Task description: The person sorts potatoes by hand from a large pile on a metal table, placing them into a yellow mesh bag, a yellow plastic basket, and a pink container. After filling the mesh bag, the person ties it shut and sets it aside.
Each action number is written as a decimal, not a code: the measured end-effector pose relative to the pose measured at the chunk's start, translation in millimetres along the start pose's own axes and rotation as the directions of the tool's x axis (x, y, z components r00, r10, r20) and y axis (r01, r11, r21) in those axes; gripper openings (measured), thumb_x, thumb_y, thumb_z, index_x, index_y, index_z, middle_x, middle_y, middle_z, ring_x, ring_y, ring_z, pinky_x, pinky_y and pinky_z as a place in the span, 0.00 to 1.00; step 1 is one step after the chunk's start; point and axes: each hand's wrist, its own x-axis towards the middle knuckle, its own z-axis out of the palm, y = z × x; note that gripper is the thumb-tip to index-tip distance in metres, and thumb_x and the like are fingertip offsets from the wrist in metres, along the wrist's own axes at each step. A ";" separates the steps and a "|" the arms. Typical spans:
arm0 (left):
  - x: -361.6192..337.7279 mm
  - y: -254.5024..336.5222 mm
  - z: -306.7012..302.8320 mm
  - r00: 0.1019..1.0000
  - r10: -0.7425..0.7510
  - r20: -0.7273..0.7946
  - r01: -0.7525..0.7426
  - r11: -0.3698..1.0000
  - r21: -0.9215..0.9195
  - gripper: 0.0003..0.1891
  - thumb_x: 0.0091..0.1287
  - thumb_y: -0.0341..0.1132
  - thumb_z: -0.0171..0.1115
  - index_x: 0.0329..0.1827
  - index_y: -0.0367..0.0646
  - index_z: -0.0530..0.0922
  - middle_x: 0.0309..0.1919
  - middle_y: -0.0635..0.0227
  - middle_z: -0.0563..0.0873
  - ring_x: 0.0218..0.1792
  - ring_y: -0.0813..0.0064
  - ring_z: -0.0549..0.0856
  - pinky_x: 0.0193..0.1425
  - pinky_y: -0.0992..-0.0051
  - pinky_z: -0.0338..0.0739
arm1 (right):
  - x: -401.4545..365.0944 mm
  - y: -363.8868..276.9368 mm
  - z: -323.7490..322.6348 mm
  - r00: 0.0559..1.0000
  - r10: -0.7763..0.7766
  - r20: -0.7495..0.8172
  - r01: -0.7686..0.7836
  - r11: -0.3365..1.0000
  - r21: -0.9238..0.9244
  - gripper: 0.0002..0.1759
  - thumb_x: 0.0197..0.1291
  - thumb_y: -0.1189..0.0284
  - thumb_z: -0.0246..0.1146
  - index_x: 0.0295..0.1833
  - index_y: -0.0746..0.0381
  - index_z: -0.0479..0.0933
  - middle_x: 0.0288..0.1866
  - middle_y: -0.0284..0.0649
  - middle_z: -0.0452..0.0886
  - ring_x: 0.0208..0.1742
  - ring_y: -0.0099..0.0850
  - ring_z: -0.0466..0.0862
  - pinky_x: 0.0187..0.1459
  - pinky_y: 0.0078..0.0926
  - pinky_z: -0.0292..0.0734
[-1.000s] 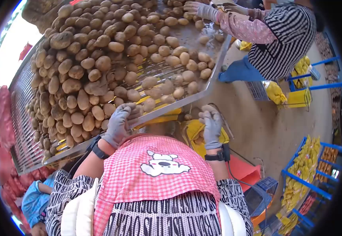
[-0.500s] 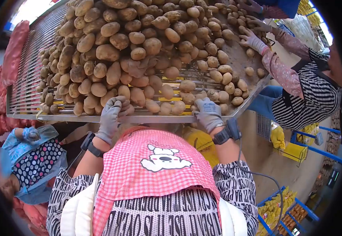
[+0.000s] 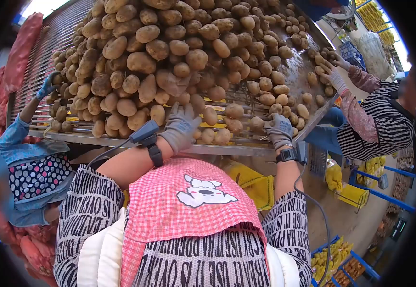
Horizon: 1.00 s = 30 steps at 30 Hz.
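Note:
A large heap of potatoes (image 3: 141,62) covers the slatted metal rack (image 3: 62,36) in front of me. My left hand (image 3: 181,128), in a grey glove, lies over potatoes near the front rail, its fingers stretched forward and apart. At the right end of the same rail, my right hand (image 3: 280,130) rests against the edge of the pile. Its gloved fingers are bent a little and spread, touching potatoes (image 3: 276,107) just beyond them. I see no potato enclosed in either palm. Between my hands, loose potatoes (image 3: 215,135) lie on the slats.
A co-worker in a striped top (image 3: 382,122) has gloved hands on potatoes at the right edge. Another person's blue-gloved hand (image 3: 48,86) touches the pile's left side. A yellow sack (image 3: 251,184) hangs below the front rail. Red sacks (image 3: 21,52) stand left; a cable (image 3: 324,215) trails from my right wrist.
My left hand has moved right and forward onto the potatoes. My right hand has shifted right along the rail. The left co-worker's arm now reaches to the pile.

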 end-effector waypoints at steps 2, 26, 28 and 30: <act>3.7 -0.5 5.8 0.998 0.001 0.065 -0.003 0.999 0.034 0.30 0.52 0.51 0.75 0.58 0.52 0.80 0.67 0.42 0.70 0.69 0.44 0.71 0.78 0.44 0.50 | -1.9 -9.1 16.8 0.980 0.192 -0.044 -0.137 0.826 0.547 0.15 0.64 0.64 0.65 0.52 0.60 0.81 0.44 0.38 0.85 0.46 0.37 0.85 0.49 0.35 0.83; 41.3 -4.4 -43.4 0.944 -0.137 -0.301 0.007 0.919 -0.395 0.32 0.61 0.37 0.66 0.72 0.50 0.72 0.65 0.48 0.76 0.61 0.50 0.81 0.64 0.59 0.78 | -19.5 -180.5 3.5 0.909 -0.350 0.226 0.330 0.936 0.121 0.16 0.64 0.69 0.62 0.57 0.56 0.75 0.50 0.43 0.84 0.48 0.45 0.89 0.44 0.43 0.84; 63.1 -0.1 -47.5 0.983 -0.127 -0.131 0.086 0.956 -0.280 0.34 0.62 0.41 0.67 0.74 0.51 0.71 0.69 0.47 0.73 0.63 0.48 0.80 0.65 0.58 0.77 | -8.8 -150.2 -9.9 0.943 -0.257 0.211 0.240 0.965 0.101 0.16 0.63 0.69 0.62 0.56 0.56 0.75 0.50 0.44 0.84 0.48 0.45 0.89 0.44 0.43 0.84; 78.0 5.3 -44.7 0.984 -0.161 0.071 0.167 0.982 -0.086 0.37 0.62 0.53 0.68 0.74 0.50 0.70 0.71 0.46 0.72 0.66 0.46 0.79 0.67 0.55 0.75 | -7.8 -116.7 -16.3 0.969 -0.156 0.190 0.141 0.986 0.088 0.16 0.63 0.69 0.62 0.56 0.57 0.75 0.49 0.46 0.83 0.48 0.46 0.88 0.44 0.42 0.84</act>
